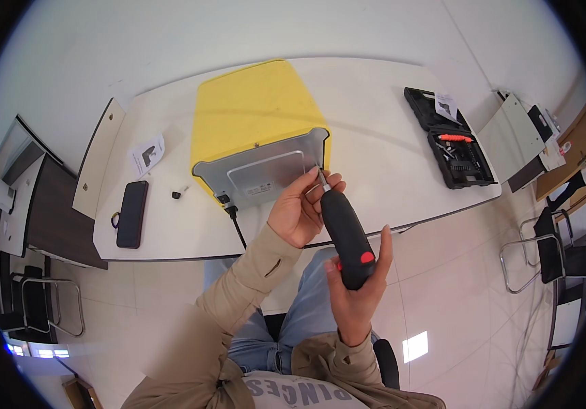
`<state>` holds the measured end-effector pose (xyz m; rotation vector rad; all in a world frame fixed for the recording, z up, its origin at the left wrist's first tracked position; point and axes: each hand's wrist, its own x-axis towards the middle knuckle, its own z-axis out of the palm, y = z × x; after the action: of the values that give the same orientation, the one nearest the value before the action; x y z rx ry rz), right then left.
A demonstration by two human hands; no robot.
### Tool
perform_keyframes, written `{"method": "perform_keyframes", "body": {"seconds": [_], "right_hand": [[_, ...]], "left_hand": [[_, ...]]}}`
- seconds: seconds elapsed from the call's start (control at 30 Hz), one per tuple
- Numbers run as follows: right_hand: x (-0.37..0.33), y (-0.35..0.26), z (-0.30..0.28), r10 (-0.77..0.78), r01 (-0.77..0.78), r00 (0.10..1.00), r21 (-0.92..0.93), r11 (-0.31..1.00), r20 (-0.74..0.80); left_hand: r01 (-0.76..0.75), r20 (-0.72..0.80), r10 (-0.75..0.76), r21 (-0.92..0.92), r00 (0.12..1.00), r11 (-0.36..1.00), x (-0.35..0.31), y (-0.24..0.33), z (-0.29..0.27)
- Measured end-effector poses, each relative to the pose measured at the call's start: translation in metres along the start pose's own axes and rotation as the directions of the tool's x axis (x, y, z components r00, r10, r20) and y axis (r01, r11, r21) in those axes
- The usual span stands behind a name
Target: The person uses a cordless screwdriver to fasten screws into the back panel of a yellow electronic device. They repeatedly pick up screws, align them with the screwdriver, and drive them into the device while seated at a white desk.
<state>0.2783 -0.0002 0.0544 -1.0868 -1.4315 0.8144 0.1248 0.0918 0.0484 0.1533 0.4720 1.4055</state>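
Now, near to far:
Right hand (356, 290): closed round the black handle of the electric screwdriver (345, 235), thumb by its red button.
Left hand (303, 208): fingers pinched on the bit, steadying the tip.
Screw point: right corner of the grey metal back panel (260, 170) of the yellow appliance (249, 109) on the white table (375, 129).
Step, as I judge: seating the bit on a corner screw; next calls for keeping the tool square, then pressing the button.
Farther: open black tool case (448, 140) at right; black phone (131, 213) at left.

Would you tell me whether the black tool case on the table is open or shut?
Open: the tool case lies with lid folded back, its bits and an orange tool showing.
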Motion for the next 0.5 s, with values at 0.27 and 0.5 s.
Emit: {"method": "perform_keyframes", "body": {"seconds": [0.27, 0.5], "right_hand": [[0.004, -0.002, 0.000, -0.009, 0.010, 1.000, -0.014, 1.000, 0.015], [0.010, -0.001, -0.003, -0.034, 0.034, 0.999, 0.014, 0.999, 0.027]], "left_hand": [[0.020, -0.028, -0.018, 0.067, 0.999, 0.998, -0.003, 0.003, 0.006], [-0.137, -0.026, 0.211, 0.681, 0.977, 0.720, -0.066, 0.011, 0.004]]}}
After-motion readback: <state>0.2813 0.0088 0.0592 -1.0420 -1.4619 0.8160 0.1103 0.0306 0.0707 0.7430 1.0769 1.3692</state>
